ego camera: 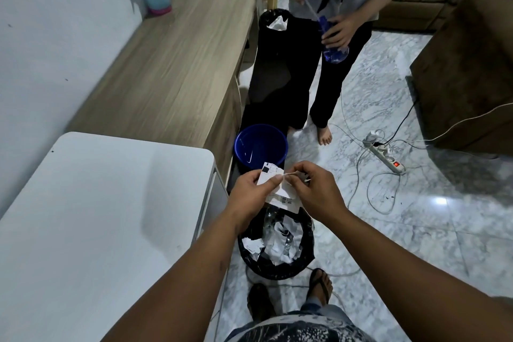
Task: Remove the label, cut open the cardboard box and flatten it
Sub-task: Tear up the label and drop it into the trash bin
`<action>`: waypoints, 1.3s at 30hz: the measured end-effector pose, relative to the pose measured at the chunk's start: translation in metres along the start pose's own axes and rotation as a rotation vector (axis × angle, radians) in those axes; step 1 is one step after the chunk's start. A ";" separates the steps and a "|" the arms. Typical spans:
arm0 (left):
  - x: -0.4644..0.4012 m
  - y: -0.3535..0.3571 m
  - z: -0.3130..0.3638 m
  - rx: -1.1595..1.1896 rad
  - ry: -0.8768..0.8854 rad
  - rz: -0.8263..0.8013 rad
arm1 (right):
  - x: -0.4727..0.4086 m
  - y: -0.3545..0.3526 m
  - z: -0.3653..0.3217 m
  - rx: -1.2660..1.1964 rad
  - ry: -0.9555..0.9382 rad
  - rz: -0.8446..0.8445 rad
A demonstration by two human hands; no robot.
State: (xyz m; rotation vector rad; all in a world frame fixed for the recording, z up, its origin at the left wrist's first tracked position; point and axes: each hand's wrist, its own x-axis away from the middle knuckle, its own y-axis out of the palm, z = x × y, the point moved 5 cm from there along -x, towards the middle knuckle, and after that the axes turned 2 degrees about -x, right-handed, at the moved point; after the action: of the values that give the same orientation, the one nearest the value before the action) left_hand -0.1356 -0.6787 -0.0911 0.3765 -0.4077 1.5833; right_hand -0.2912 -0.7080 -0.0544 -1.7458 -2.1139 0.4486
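The person stands over a black-lined waste bin (276, 255), both hands up in front. The left hand (251, 191) pinches the peeled shipping label (280, 191) by its upper edge; the right hand (316, 191) pinches the other side, seemingly tearing it. This looks like label disposal; next the pieces must be dropped, then the box cut. No cardboard box is visible. The bin holds crumpled paper scraps; a blue bucket (261, 147) behind looks empty.
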 end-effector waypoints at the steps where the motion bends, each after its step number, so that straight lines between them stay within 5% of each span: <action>1: 0.000 0.000 -0.001 0.013 -0.020 0.008 | 0.000 -0.001 0.001 -0.010 0.017 0.011; 12: -0.003 -0.009 -0.007 -0.014 -0.107 0.182 | 0.011 0.001 0.000 -0.104 0.020 -0.030; 19: -0.009 -0.027 -0.033 -0.052 -0.179 0.367 | 0.009 -0.027 0.009 -0.440 0.110 0.128; 25: 0.000 0.003 -0.021 -0.034 -0.160 0.118 | 0.006 -0.024 0.018 -0.668 0.282 0.036; 30: 0.010 0.025 -0.010 0.161 -0.174 -0.083 | 0.010 -0.005 0.030 -0.569 0.357 0.013; 39: 0.010 0.013 -0.022 0.146 -0.088 0.008 | 0.013 0.007 0.031 -0.127 0.300 0.064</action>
State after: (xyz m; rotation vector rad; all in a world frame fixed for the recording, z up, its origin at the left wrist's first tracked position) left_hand -0.1487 -0.6595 -0.1059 0.5591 -0.3622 1.6128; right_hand -0.3024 -0.6944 -0.0842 -1.8236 -1.9139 0.0623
